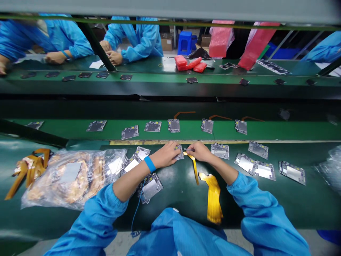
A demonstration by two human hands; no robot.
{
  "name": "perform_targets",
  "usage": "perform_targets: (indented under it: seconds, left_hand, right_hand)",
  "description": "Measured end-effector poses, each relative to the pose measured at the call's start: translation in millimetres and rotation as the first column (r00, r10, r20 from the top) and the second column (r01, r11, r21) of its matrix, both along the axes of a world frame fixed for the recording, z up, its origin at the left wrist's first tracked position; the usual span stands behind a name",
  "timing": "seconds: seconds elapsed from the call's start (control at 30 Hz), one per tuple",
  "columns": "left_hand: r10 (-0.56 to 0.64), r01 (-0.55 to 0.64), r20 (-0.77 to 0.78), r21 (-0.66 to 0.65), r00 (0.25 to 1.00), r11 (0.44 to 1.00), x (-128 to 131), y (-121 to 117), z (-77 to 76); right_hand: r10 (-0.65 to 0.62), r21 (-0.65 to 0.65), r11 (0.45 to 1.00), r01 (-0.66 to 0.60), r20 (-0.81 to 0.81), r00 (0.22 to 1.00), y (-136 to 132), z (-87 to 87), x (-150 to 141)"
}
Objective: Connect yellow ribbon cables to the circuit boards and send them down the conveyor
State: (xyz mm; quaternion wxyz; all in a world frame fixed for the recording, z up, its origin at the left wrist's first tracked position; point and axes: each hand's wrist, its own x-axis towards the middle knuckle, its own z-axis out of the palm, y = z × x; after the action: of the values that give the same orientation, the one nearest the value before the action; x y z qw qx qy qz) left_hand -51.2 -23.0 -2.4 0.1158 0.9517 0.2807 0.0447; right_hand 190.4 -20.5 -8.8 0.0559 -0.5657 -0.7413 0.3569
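Note:
Near the belt's edge, my left hand (168, 155) is closed on a small circuit board (180, 152), steadying it on the green bench. Just right of it, my right hand (199, 151) pinches a yellow flex cable (195, 167) close to its upper end, beside the board. A thin dark sliver (189, 149) shows at these fingertips; its kind is unclear. Whether the cable joins the board is hidden. Below my right hand lies a bundle of yellow flex cables (214, 199). Several boards (150, 188) overlap under my left forearm, which wears a blue wrist strap (150, 164).
A clear plastic bag of flex cables (71, 177) lies left, by loose orange cables (37, 167). More boards (292, 172) rest at right. A green conveyor (186, 137) carries boards, some with cables attached. Across it, co-workers in blue (141, 39) sit near red packets (186, 63).

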Motion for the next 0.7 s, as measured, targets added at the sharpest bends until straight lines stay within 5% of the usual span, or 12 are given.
perform_targets:
  seconds: [0.7]
  left_hand:
    - [-0.047, 0.048, -0.137, 0.004, 0.989, 0.999, 8.1, -3.5, 7.8]
  right_hand:
    - [0.05, -0.003, 0.999, -0.051, 0.151, 0.987, -1.3, 12.8, -7.6]
